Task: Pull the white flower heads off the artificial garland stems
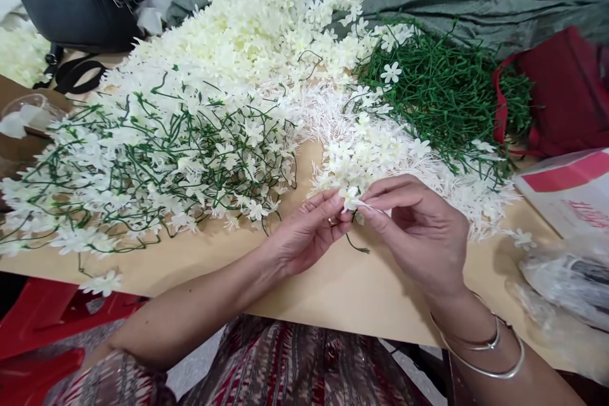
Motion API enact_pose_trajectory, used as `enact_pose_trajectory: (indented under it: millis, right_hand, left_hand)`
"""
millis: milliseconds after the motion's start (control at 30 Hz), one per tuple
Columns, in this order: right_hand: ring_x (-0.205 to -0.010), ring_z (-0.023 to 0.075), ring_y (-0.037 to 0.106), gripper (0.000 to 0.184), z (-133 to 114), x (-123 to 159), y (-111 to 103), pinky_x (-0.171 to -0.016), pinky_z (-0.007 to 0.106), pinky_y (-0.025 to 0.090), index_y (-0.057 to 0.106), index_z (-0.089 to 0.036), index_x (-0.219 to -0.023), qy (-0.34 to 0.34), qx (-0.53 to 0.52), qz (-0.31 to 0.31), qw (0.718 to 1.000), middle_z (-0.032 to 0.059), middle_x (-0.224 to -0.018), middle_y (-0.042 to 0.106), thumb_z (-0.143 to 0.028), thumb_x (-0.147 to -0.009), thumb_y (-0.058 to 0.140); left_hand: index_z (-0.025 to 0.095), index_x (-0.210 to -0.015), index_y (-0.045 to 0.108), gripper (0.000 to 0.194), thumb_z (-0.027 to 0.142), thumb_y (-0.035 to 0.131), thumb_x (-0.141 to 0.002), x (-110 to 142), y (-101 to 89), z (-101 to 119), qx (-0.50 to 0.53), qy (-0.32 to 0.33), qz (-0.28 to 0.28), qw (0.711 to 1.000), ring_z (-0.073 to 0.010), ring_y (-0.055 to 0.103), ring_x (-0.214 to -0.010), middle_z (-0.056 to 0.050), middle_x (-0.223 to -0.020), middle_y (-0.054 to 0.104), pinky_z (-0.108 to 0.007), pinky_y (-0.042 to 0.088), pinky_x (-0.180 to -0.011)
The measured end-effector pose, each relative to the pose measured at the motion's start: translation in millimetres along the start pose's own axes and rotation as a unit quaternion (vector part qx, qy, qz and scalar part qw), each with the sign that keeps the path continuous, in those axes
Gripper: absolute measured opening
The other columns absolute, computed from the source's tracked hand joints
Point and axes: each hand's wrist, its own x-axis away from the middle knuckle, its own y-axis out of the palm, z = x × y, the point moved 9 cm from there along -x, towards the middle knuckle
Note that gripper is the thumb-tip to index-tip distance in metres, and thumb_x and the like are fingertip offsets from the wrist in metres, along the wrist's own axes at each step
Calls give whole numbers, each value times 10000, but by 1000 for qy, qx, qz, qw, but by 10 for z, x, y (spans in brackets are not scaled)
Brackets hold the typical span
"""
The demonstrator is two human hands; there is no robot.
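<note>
My left hand (311, 228) is closed in a pinch on a small white artificial flower (351, 199), whose green stem (356, 245) hangs below the fingers. Close against it, my right hand (419, 228) pinches a thin white stamen piece (371, 207) at the flower's centre. Just beyond the hands lie loose white blossoms (361, 155) and a spread of white stamen pieces (457, 206). To the left is a heap of white flowers on green stems (176, 146). Bare green stems (442, 95) are piled at the back right.
Cream petals (247, 32) are heaped by the tiled wall. A black bag (76, 0) stands back left, a dark red bag (566, 95) at right. A clear plastic bag (566, 285) lies on the table (304, 301) at right. Red stools (42, 323) are below left.
</note>
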Motion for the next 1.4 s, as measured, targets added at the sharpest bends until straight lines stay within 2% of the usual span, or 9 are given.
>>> enact_pose_trajectory:
  millis: [133, 233, 400, 500, 700, 867, 967, 1200, 1400]
  right_hand:
    - [-871, 210, 739, 170, 58, 33, 4, -739, 385, 619, 729, -277, -894, -6, 65, 2, 998, 23, -906, 755, -111, -856, 732]
    - [-857, 213, 738, 188, 8, 31, 32, -744, 402, 620, 725, -290, -895, -38, 102, -10, 994, 18, -885, 761, -105, -862, 729]
    - [-838, 215, 742, 188, -70, 19, 47, -759, 420, 612, 716, -295, -885, -76, 135, -10, 988, 2, -842, 765, -108, -870, 723]
    - [-838, 204, 741, 167, -65, 22, -7, -743, 391, 616, 720, -282, -890, -73, 126, 14, 989, 3, -857, 762, -120, -857, 743]
    - [-838, 218, 738, 158, -77, 30, -34, -740, 410, 621, 723, -298, -883, -63, 122, 24, 990, 13, -852, 753, -151, -849, 769]
    - [-835, 212, 728, 173, -72, 34, -34, -733, 403, 607, 715, -296, -913, -69, 110, 26, 991, 16, -855, 750, -141, -855, 765]
    - [-837, 219, 723, 146, -24, 39, -52, -736, 419, 601, 708, -301, -915, -56, 117, 30, 991, 22, -865, 745, -173, -870, 763]
    - [-855, 229, 715, 165, -1, 32, -65, -756, 432, 596, 707, -307, -920, -45, 102, 35, 993, 26, -869, 729, -162, -868, 767]
    - [-967, 242, 743, 124, 45, 33, -95, -819, 448, 623, 661, -275, -899, -8, 67, 62, 996, 46, -955, 753, -187, -881, 748]
  left_hand:
    - [192, -956, 700, 411, 425, 940, -717, 3, 26, 69, -78, 57, -23, 995, -98, 684, -789, 0, -883, 722, -272, 577, -884]
    - [206, -963, 728, 440, 416, 969, -662, 41, 71, 217, -165, 132, -25, 977, -113, 690, -799, 2, -877, 737, -289, 573, -877]
    - [202, -972, 779, 275, 437, 833, -842, 109, 86, 403, -251, 203, 11, 946, -116, 704, -763, -15, -822, 753, -273, 579, -821]
    - [199, -984, 779, 256, 416, 820, -856, 125, 58, 459, -259, 228, 30, 938, -110, 712, -735, -4, -770, 750, -255, 582, -792]
    - [183, -825, 704, 310, 452, 857, -803, 127, 29, 475, -270, 242, 50, 931, -90, 706, -668, -21, -938, 783, -242, 582, -705]
    - [186, -772, 633, 424, 515, 898, -731, 123, 32, 464, -265, 225, 53, 936, -93, 688, -600, 22, -723, 731, -215, 563, -639]
    - [184, -756, 613, 450, 533, 894, -723, 120, 39, 449, -275, 212, 49, 937, -93, 677, -585, 25, -697, 719, -221, 569, -641]
    - [195, -824, 604, 359, 465, 841, -812, 144, 98, 475, -299, 240, 31, 923, -90, 669, -607, 48, -688, 662, -215, 563, -647]
    - [201, -938, 649, 255, 399, 794, -866, 194, 116, 535, -321, 274, 44, 906, -87, 690, -722, 24, -849, 679, -211, 583, -722]
